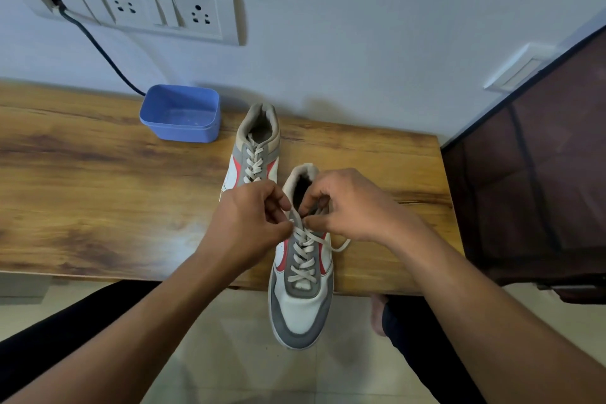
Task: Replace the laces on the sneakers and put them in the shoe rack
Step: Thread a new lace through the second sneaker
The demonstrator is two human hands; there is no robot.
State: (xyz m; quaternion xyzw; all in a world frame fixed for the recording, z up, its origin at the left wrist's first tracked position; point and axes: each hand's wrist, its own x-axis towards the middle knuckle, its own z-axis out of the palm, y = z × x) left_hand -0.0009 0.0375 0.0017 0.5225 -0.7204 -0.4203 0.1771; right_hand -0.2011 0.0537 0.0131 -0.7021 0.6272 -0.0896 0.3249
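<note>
White lace [305, 239] pinched by L grip [252, 216] & R grip [354, 207]; blue tub [180, 113], 2nd sneaker [255, 147] behind.

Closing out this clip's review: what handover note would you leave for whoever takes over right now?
Left hand and right hand: both pinch the lace at the top eyelets of the near sneaker, whose toe overhangs the table edge.
Far sneaker: laced, on the table.
Done: near sneaker looks laced up to the top.
To do: finish and tie, then rack both sneakers.
</note>
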